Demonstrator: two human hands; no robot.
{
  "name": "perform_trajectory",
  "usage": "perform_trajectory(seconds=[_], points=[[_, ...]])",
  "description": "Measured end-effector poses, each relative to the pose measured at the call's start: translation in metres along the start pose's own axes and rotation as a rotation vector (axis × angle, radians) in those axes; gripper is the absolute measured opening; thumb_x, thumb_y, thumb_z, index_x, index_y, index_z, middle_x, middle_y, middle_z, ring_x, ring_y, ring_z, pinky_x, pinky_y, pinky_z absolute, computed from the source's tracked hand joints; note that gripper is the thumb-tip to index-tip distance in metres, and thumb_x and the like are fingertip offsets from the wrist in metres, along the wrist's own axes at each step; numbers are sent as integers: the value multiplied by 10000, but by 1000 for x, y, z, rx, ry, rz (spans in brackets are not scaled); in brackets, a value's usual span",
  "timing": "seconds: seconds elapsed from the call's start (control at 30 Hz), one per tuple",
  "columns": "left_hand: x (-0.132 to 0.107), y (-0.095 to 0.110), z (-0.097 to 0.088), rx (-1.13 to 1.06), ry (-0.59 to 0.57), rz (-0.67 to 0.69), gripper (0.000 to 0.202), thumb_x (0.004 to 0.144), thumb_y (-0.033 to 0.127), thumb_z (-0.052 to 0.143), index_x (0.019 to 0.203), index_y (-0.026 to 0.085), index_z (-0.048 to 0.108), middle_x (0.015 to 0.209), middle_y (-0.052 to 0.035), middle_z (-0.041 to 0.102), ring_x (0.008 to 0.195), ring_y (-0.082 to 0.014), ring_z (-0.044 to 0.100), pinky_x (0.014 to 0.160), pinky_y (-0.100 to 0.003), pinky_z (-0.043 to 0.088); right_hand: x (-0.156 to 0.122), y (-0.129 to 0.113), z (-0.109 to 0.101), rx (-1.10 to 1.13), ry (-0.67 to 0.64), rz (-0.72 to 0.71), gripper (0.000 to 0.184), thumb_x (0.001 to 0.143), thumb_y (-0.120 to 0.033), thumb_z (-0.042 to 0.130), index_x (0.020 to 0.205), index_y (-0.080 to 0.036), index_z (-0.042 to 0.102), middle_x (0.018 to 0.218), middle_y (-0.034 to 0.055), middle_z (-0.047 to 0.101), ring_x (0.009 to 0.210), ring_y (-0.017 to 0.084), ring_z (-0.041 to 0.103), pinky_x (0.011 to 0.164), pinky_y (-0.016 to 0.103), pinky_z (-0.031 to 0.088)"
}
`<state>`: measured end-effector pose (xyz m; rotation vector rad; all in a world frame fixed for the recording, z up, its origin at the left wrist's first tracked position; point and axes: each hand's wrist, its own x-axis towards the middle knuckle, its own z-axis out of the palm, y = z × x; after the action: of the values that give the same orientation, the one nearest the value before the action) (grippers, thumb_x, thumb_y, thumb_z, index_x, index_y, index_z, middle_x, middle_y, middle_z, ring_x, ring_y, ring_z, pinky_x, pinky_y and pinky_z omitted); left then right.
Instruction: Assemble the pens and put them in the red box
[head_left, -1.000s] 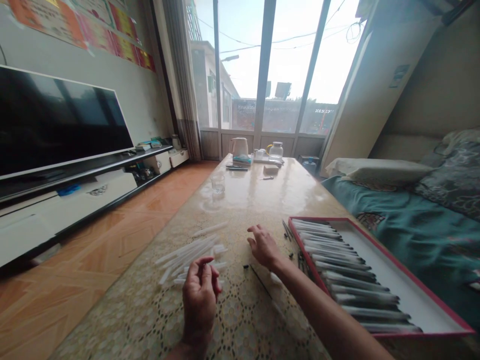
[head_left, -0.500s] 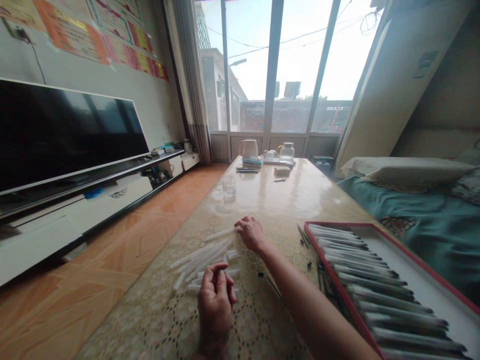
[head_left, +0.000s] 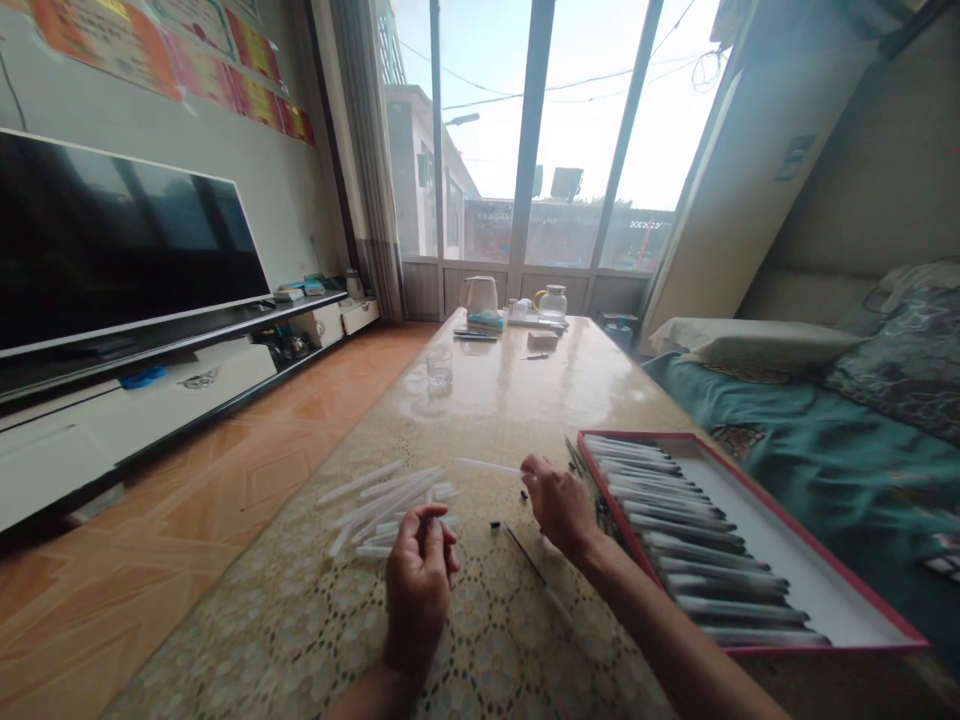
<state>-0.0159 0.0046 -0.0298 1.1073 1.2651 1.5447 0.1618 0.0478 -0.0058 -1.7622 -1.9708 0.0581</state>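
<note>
My right hand (head_left: 559,500) is closed at the fingertips on one end of a clear white pen barrel (head_left: 489,466), which points left just above or on the table. My left hand (head_left: 421,572) is curled, thumb against the fingers; whatever is in the pinch is too small to make out. Beyond it lies a loose pile of similar pen barrels (head_left: 386,505). Between the hands are a small black cap (head_left: 495,525) and a thin dark pen refill (head_left: 529,556). Another small dark piece (head_left: 523,494) lies close to my right hand.
A red-rimmed box (head_left: 757,505) at right holds a row of several pens (head_left: 697,535). Dark thin pieces (head_left: 574,455) lie along its left side. Farther up the table (head_left: 360,650) stand a glass (head_left: 439,370), a glass jug (head_left: 553,302) and a kettle-like container (head_left: 481,294).
My right hand has moved right from the pile's far end, drawing a pen barrel away with it. My left hand keeps its curled shape. The whole view has shifted slightly.
</note>
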Motion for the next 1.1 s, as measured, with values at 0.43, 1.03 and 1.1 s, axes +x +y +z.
perform_trajectory(seconds=[0.43, 1.03, 1.1], points=[[-22, 17, 4, 707, -563, 529, 183, 837, 283, 472, 788, 228, 639, 826, -73, 607, 806, -222, 585, 714, -327, 468, -94, -25, -48, 626, 156, -114, 153, 845, -278, 514, 982, -229, 560, 811, 17, 623, 723, 161, 599, 662, 278, 485], [130, 37, -86, 1187, -222, 202, 185, 846, 293, 369, 732, 223, 497, 663, -66, 661, 689, -247, 640, 601, -282, 400, -82, 18, -4, 51, 121, -73, 432, 814, -44, 408, 1170, -239, 558, 1169, 53, 597, 1089, 225, 491, 926, 362, 351], [127, 24, -92, 1181, -246, 226, 185, 856, 301, 350, 771, 233, 500, 728, -54, 676, 734, -232, 640, 633, -276, 416, -81, 17, -3, -8, 75, -97, 443, 825, -63, 435, 1202, -271, 537, 1186, 25, 596, 1098, 206, 488, 917, 335, 342]])
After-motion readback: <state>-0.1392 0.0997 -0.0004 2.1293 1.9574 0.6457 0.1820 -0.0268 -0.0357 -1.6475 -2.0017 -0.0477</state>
